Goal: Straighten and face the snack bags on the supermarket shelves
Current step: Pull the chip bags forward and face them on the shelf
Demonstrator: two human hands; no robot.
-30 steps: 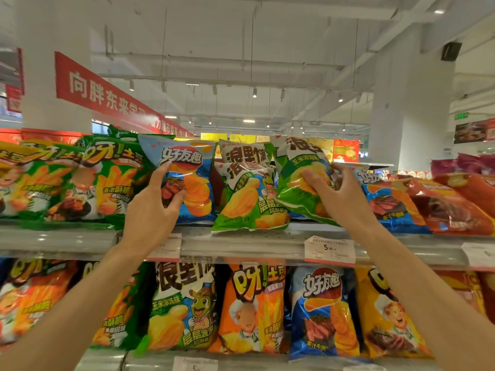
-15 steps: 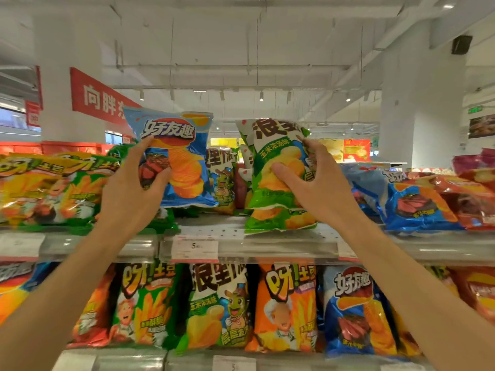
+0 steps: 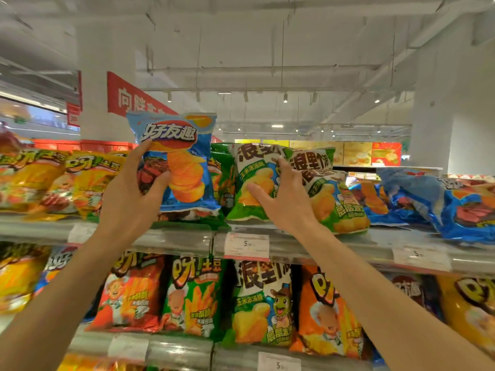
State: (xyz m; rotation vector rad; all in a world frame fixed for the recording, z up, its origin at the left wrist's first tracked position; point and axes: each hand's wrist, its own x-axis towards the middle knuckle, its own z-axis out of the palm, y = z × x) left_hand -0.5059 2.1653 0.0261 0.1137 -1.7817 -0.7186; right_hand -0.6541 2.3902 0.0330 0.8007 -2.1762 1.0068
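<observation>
Your left hand (image 3: 128,191) holds the blue chip bag (image 3: 176,162) by its left edge, thumb in front and fingers curled behind it. The bag is upright, its front faces you, and it sits higher than the bags around it. I think its bottom is off the top shelf (image 3: 182,238), but I cannot tell for sure.

Your right hand (image 3: 281,194) grips the green and white bag (image 3: 251,183). Your thumb presses the front and your fingers wrap its right side. This bag stands on the top shelf, just beside the blue one.

To do this step well, set the blue bag down gently so its bottom sits flat near the front edge. Keep the picture side facing out. Do not squeeze hard, because chips break. Stand the green and white bag straight up, then let go slowly so it does not tip.

Now count. You hold two bags, one in each hand. Just right of your right hand, one more green and white bag (image 3: 329,191) leans over. Further right, blue bags (image 3: 455,207) lie flopped down; I see at least two. On the left are yellow bags (image 3: 53,180), at least two. On the lower shelf (image 3: 182,354) I count about five bags standing clearly in the middle, with more at both sides. Four price tags show clearly, such as the white tag (image 3: 246,246).
</observation>
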